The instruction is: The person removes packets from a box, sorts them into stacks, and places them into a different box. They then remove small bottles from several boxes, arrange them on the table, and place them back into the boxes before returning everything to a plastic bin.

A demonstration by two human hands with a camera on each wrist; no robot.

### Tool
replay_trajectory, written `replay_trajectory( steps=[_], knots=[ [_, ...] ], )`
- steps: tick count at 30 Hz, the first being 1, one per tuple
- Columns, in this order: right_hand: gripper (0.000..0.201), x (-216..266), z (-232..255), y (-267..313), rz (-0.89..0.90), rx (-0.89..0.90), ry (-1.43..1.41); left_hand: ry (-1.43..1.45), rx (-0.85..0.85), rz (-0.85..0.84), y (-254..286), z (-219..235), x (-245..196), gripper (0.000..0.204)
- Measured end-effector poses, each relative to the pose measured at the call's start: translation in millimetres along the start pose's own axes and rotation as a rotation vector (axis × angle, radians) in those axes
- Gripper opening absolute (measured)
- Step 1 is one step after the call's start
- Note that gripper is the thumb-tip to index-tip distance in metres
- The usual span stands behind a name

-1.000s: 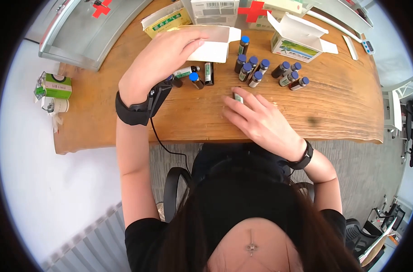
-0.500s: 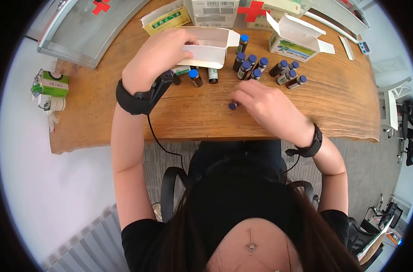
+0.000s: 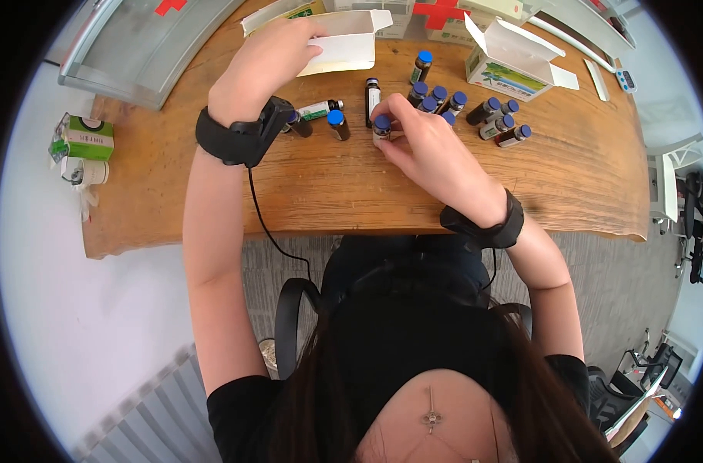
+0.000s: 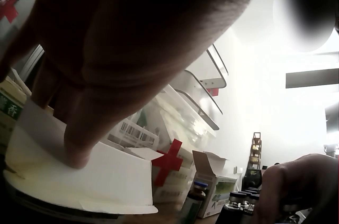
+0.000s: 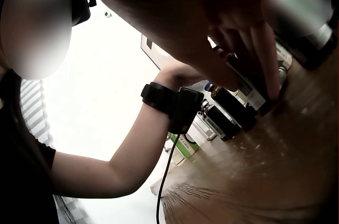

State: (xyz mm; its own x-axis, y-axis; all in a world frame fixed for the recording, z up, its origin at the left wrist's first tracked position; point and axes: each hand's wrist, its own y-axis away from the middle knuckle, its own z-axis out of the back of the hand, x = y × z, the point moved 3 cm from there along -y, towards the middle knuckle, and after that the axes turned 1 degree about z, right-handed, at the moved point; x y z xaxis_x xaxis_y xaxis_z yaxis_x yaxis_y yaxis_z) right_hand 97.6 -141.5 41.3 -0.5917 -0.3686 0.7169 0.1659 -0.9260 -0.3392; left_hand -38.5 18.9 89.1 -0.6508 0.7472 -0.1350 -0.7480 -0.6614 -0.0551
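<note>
My left hand [image 3: 278,58] grips the near wall of an open white carton [image 3: 347,55], its thumb outside and the fingers inside, as the left wrist view shows. A small dark vial with a blue cap [image 3: 381,122] stands upright between the thumb and fingers of my right hand [image 3: 441,147], which pinches it close over the table. Just behind it is another labelled vial [image 3: 373,96]. Left of that, a blue-capped vial [image 3: 337,125] stands upright, a green-labelled vial [image 3: 319,109] lies on its side, and a dark vial [image 3: 300,123] is partly behind my left wrist.
Several blue-capped vials [image 3: 509,123] stand in groups to the right, with a single vial [image 3: 421,68] farther back. An open green-and-white carton [image 3: 513,73] is behind them. A yellow box [image 3: 301,11] and clear cases with red crosses line the back. A green box [image 3: 89,137] stands at left.
My right hand has picked the vial up from the table near the front, turned it upright and carried it left and away from me. The carton in my left hand has shifted slightly back and left.
</note>
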Motion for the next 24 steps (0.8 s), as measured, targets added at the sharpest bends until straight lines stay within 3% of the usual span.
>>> replay_trajectory(
  steps=[7, 12, 13, 15, 16, 18, 21, 22, 24],
  knots=[
    [0.027, 4.0, -1.3, -1.9, -0.01, 0.048, 0.083, 0.075, 0.031, 0.027, 6.6, 4.8, -1.6, 0.032],
    [0.027, 10.5, 2.2, -6.3, -0.028, 0.102, 0.21, 0.183, -0.369, -0.087, 57.1, 43.8, -18.2, 0.037],
    [0.026, 10.4, 2.0, -7.0, -0.048, 0.114, 0.191, 0.177, -0.368, -0.084, 72.3, 48.4, -21.3, 0.037],
    [0.024, 9.3, 0.7, -7.4, -0.072, 0.125, 0.172, 0.355, -0.426, 0.068, 102.4, 56.5, -19.7, 0.043],
    [0.021, 10.0, 0.1, -7.6, -0.025, 0.092, 0.147, 0.355, -0.424, 0.067, 115.2, 51.8, -17.6, 0.043],
    [0.019, 11.6, -1.3, -8.4, 0.023, 0.057, 0.12, 0.557, -0.497, 0.29, 139.5, 26.3, 2.2, 0.052],
    [0.015, 11.9, -4.7, -9.8, -0.037, 0.035, 0.089, 0.707, -0.426, 0.434, 151.4, -4.8, 22.9, 0.06],
    [0.015, 12.1, -5.6, -10.8, -0.026, 0.022, 0.086, 0.709, -0.429, 0.439, 149.4, -10.2, 26.4, 0.06],
    [0.016, 12.1, -6.9, -13.4, -0.01, 0.011, 0.085, 0.855, -0.254, 0.376, 134.3, -22.8, 32.6, 0.066]
  ],
)
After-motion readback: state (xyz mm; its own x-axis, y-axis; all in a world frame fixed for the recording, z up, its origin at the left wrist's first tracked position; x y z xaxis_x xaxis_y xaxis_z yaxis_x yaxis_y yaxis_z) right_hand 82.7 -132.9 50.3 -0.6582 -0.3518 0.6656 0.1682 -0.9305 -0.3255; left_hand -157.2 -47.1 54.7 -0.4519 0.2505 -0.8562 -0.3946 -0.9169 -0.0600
